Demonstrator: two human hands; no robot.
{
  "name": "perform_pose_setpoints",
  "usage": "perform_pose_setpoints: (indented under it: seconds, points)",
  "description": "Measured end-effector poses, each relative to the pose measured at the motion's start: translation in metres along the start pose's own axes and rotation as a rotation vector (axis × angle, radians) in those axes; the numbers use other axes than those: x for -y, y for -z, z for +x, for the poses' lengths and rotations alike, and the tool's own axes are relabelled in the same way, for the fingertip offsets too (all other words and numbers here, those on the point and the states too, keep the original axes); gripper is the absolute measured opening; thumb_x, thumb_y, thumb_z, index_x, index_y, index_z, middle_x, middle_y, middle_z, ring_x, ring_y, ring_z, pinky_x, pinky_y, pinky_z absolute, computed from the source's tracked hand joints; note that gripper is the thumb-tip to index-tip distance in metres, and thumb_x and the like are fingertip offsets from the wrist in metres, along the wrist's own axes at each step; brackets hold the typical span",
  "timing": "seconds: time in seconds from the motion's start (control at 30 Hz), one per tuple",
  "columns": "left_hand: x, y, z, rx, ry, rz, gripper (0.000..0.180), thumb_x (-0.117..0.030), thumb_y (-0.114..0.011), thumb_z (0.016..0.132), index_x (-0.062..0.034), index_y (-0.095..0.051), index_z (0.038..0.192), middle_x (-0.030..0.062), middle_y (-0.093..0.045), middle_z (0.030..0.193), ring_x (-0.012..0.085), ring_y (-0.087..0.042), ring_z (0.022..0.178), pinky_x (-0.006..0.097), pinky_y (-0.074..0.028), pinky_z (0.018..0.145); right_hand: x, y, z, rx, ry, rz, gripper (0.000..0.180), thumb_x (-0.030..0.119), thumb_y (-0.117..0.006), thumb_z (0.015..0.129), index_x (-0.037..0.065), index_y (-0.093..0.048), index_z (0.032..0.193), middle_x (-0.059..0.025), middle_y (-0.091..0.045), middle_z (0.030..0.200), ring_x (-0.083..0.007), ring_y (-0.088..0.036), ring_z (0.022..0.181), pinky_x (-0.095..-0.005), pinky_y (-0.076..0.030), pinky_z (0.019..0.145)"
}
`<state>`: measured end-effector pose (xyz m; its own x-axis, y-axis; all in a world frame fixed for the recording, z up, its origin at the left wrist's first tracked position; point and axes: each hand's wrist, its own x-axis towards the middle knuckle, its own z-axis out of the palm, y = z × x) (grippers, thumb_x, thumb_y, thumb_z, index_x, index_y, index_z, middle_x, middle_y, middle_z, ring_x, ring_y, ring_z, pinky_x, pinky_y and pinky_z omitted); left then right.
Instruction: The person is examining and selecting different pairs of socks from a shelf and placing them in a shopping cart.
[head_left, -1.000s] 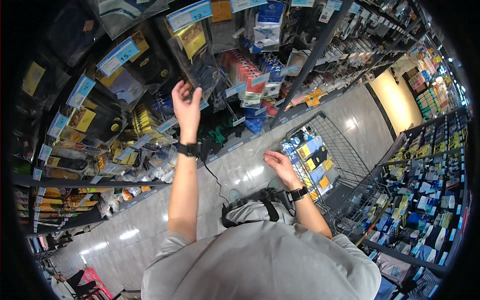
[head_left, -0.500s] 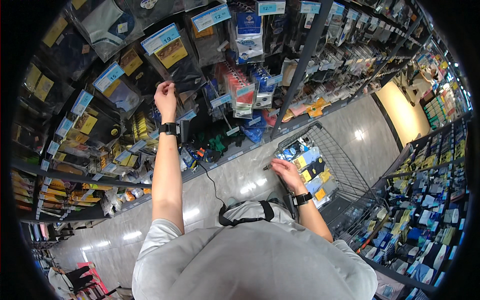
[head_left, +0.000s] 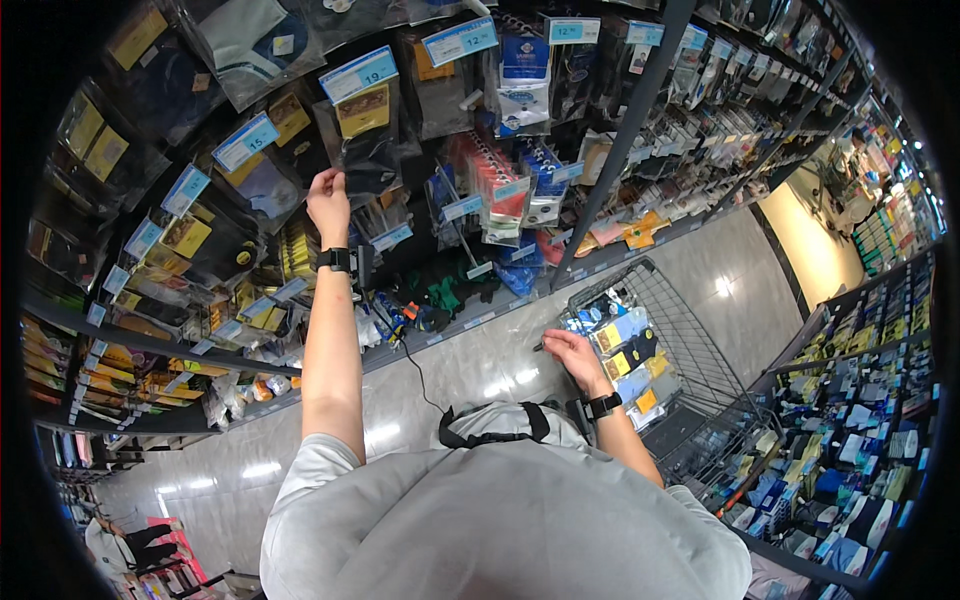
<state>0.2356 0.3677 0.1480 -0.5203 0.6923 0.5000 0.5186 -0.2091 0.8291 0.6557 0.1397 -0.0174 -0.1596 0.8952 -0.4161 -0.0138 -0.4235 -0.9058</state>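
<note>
My left hand (head_left: 328,207) reaches up to the rack, its fingers pinched together at the lower corner of a clear bag of dark clothing (head_left: 366,150) with a yellow label. That bag hangs below a blue-and-white price tag (head_left: 358,75). My right hand (head_left: 574,360) is held low beside the wire shopping cart (head_left: 690,340), fingers curled together. Something small and dark (head_left: 541,346) shows at its fingertips; I cannot make out what it is. In the cart lie several clear packages (head_left: 628,352) with yellow labels and blue and dark fabric.
Hanging packs with red backing (head_left: 495,180) and blue-and-white packs (head_left: 524,75) fill the rack beyond. A dark upright post (head_left: 622,140) divides it. More packed goods (head_left: 850,450) line the right side. A black cable (head_left: 425,380) dangles in front of me.
The view has shifted, so the rack and cart sit slightly farther right. The bag at my left fingers hangs straighter than before. My right hand has barely moved.
</note>
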Motion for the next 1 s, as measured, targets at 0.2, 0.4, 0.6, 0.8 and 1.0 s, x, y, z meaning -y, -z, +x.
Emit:
perform_pose_setpoints:
  seconds: [0.2, 0.4, 0.6, 0.8, 1.0]
  points:
    - [0.003, -0.015, -0.012, 0.147, -0.041, 0.023, 0.02, -0.02, -0.065, 0.086, -0.0029, -0.065, 0.096, 0.0059, -0.068, 0.081, 0.0123, -0.063, 0.076, 0.025, -0.047, 0.07, 0.001, -0.024, -0.005, -0.011, -0.003, -0.005, 0.034, 0.02, -0.063, 0.088, 0.004, -0.06, 0.118, -0.0026, -0.066, 0.103, -0.0102, -0.06, 0.091, -0.0234, -0.045, 0.078]
    - [-0.001, -0.017, -0.016, 0.209, 0.006, -0.057, 0.021, -0.018, -0.065, 0.086, -0.0007, -0.064, 0.097, 0.0071, -0.068, 0.083, 0.0127, -0.064, 0.076, 0.025, -0.048, 0.07, -0.005, -0.044, -0.007, -0.031, -0.015, -0.007, 0.036, 0.019, -0.064, 0.086, 0.003, -0.06, 0.119, -0.0036, -0.066, 0.102, -0.0103, -0.059, 0.09, -0.0231, -0.045, 0.077]
    - [-0.007, 0.0, -0.033, 0.261, 0.041, -0.228, 0.035, -0.015, -0.066, 0.084, 0.0019, -0.056, 0.113, 0.0133, -0.066, 0.103, 0.0159, -0.065, 0.084, 0.028, -0.05, 0.076, -0.019, -0.061, -0.012, -0.068, -0.073, -0.04, 0.036, 0.019, -0.064, 0.086, 0.002, -0.061, 0.117, -0.005, -0.066, 0.103, -0.0106, -0.059, 0.09, -0.0232, -0.045, 0.078]
    - [-0.017, 0.028, -0.084, 0.227, 0.06, -0.411, 0.03, -0.01, -0.067, 0.084, -0.0033, -0.055, 0.11, 0.0043, -0.061, 0.094, 0.0087, -0.056, 0.08, 0.022, -0.046, 0.072, -0.041, -0.052, -0.019, -0.057, -0.083, -0.137, 0.033, 0.021, -0.065, 0.086, 0.005, -0.062, 0.114, 0.0001, -0.064, 0.095, -0.0075, -0.057, 0.084, -0.0224, -0.044, 0.071]
    - [-0.032, 0.01, -0.189, 0.514, 0.283, -0.499, 0.023, -0.009, -0.065, 0.085, -0.0044, -0.057, 0.105, 0.0, -0.06, 0.086, 0.0054, -0.055, 0.074, 0.02, -0.047, 0.066, -0.063, -0.02, -0.03, -0.18, -0.222, -0.078, 0.035, 0.018, -0.065, 0.085, -0.001, -0.061, 0.114, -0.0044, -0.065, 0.099, -0.0125, -0.059, 0.087, -0.024, -0.046, 0.078]
